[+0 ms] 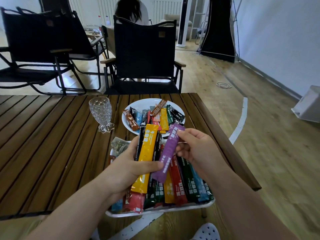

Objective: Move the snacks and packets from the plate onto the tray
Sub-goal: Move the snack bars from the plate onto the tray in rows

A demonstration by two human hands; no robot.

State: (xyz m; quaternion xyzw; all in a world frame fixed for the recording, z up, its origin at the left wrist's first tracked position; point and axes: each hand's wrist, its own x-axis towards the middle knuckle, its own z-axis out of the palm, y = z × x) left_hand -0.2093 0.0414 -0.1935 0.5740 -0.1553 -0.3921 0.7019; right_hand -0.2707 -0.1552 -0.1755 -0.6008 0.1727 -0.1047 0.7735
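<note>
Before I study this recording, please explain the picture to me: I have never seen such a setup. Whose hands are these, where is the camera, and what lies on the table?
There is no machine here: a person works with bare hands. The one picture comes from a wide-angle camera worn on the person's head, looking forward and down. The left hand grips a yellow packet together with some black packets. The right hand pinches a purple packet. Below the hands, a white tray holds many stick packets. Beyond it, a white plate carries the remaining packets. A clear glass stands left of the plate. All rest on a slatted wooden table, with black folding chairs behind it.
</note>
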